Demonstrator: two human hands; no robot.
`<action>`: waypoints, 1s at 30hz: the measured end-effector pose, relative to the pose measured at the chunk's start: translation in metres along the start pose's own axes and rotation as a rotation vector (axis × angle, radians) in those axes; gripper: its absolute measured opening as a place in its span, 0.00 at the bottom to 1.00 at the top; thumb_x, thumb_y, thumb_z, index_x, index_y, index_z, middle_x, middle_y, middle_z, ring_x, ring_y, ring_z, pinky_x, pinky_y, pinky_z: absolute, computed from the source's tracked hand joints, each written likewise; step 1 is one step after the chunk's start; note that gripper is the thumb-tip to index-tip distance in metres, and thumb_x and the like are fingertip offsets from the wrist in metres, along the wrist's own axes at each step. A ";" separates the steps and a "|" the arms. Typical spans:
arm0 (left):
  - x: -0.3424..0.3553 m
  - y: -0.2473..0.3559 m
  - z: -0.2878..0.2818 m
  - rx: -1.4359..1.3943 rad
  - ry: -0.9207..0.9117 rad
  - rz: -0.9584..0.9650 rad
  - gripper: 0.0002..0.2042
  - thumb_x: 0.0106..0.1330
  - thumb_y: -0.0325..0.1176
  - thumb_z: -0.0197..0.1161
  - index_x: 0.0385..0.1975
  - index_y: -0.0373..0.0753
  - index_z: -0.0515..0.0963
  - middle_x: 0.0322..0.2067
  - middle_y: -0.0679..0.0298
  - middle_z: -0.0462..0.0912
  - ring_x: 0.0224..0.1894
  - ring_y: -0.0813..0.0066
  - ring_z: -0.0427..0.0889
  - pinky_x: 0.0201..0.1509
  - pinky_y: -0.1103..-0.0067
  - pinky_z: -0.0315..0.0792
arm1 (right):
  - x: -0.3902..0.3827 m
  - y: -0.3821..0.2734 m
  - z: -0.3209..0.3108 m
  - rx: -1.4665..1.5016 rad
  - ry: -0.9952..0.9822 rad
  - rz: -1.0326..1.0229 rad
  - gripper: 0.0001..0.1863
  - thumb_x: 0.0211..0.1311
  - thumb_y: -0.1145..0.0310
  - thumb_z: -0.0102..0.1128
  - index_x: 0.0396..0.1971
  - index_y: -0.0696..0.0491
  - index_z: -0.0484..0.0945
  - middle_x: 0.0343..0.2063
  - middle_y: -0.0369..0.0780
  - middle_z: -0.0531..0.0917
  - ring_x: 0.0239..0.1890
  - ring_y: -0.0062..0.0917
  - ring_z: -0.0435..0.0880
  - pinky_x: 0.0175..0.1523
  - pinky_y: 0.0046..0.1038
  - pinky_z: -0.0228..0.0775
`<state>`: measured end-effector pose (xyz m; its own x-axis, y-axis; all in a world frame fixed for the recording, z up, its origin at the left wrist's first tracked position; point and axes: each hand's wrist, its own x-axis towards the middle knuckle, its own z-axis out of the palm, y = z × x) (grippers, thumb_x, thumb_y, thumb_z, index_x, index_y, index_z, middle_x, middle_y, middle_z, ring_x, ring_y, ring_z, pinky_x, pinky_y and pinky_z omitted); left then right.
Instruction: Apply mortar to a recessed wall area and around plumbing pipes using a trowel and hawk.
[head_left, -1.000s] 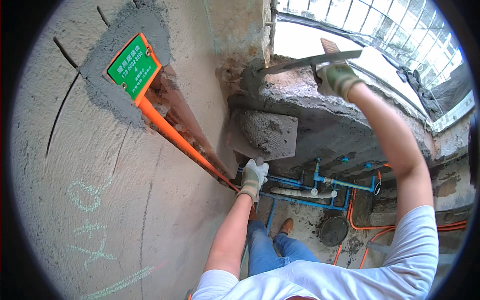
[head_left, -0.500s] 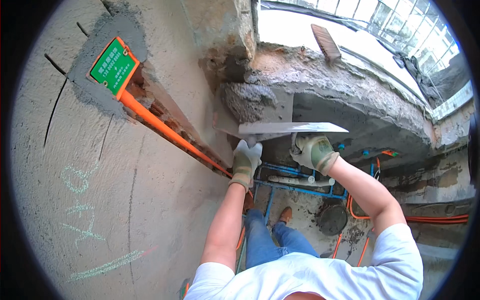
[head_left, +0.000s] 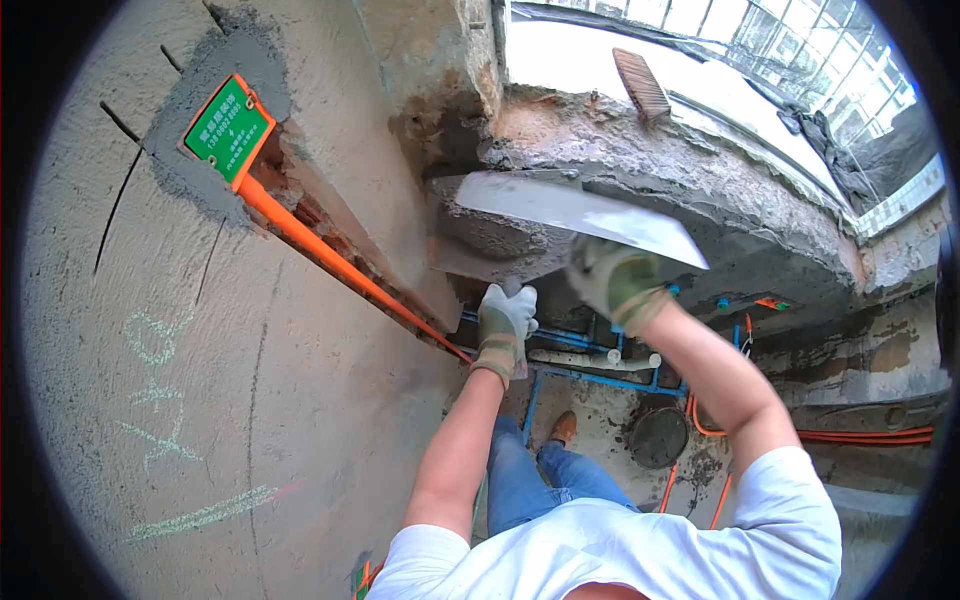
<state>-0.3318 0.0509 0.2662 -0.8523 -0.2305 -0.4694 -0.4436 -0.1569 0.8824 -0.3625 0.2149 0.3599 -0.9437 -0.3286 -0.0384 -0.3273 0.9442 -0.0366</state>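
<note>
My left hand (head_left: 506,318), in a pale work glove, is closed around the handle of a flat plasterer's hawk (head_left: 450,258). Wet grey mortar (head_left: 505,238) lies on the hawk, partly covered by a trowel. My right hand (head_left: 618,278), gloved too and smeared by motion, grips this long plastering trowel (head_left: 585,215). The pale metal blade slants down to the right across the hawk's far part; whether it touches the mortar I cannot tell. Both hands are held out in front of the rough wall below the window ledge.
A brush-like brown block (head_left: 641,84) rests on the ledge (head_left: 580,125). On the left wall, an orange conduit (head_left: 320,255) runs down from a green-covered box (head_left: 228,132). Blue pipes (head_left: 600,375) and a round drain cover (head_left: 659,437) are at floor level near my feet.
The trowel has swung from nearly level to a slant, its left end moving farther over the hawk. My left hand has shifted slightly right, and more of the hawk's near part shows.
</note>
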 end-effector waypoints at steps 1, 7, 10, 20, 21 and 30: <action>-0.006 0.001 0.000 0.050 0.070 -0.011 0.11 0.62 0.32 0.61 0.29 0.38 0.64 0.18 0.65 0.69 0.12 0.78 0.68 0.13 0.76 0.63 | 0.002 0.019 0.001 0.003 0.190 0.032 0.16 0.62 0.56 0.57 0.45 0.48 0.81 0.39 0.49 0.84 0.35 0.42 0.84 0.42 0.40 0.77; -0.019 0.007 -0.005 -0.045 -0.026 -0.063 0.15 0.59 0.30 0.64 0.30 0.42 0.59 0.17 0.69 0.67 0.11 0.83 0.63 0.12 0.81 0.56 | 0.046 0.126 0.086 -0.099 0.607 -0.239 0.15 0.62 0.57 0.57 0.47 0.42 0.81 0.42 0.40 0.83 0.47 0.40 0.80 0.56 0.46 0.69; -0.018 0.013 -0.016 -0.022 -0.011 -0.088 0.17 0.59 0.31 0.65 0.31 0.41 0.59 0.17 0.68 0.68 0.12 0.83 0.65 0.13 0.80 0.57 | 0.039 0.122 0.090 -0.075 0.592 -0.256 0.14 0.61 0.57 0.57 0.46 0.42 0.81 0.42 0.40 0.84 0.47 0.40 0.80 0.56 0.45 0.69; -0.017 -0.003 0.001 0.028 -0.041 -0.087 0.11 0.60 0.32 0.61 0.30 0.37 0.65 0.16 0.66 0.67 0.10 0.79 0.64 0.12 0.75 0.59 | 0.016 0.105 0.082 -0.044 0.519 -0.252 0.14 0.59 0.58 0.59 0.43 0.43 0.82 0.41 0.40 0.84 0.46 0.40 0.81 0.55 0.44 0.70; -0.014 0.003 -0.001 0.046 -0.012 -0.124 0.11 0.60 0.33 0.61 0.29 0.36 0.66 0.16 0.66 0.68 0.10 0.79 0.65 0.12 0.75 0.59 | 0.016 0.102 0.078 -0.039 0.508 -0.251 0.14 0.58 0.58 0.59 0.43 0.43 0.82 0.41 0.40 0.84 0.46 0.40 0.81 0.55 0.44 0.70; 0.038 0.006 -0.023 0.119 -0.022 -0.085 0.13 0.59 0.33 0.63 0.31 0.35 0.64 0.20 0.64 0.71 0.15 0.81 0.67 0.14 0.81 0.63 | 0.132 0.055 -0.048 0.327 -0.399 0.041 0.13 0.50 0.60 0.60 0.31 0.53 0.81 0.29 0.44 0.84 0.33 0.29 0.80 0.43 0.32 0.72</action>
<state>-0.3603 0.0193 0.2535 -0.8155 -0.1995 -0.5432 -0.5432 -0.0599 0.8375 -0.5072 0.2246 0.4008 -0.8429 -0.3345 -0.4215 -0.1980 0.9212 -0.3350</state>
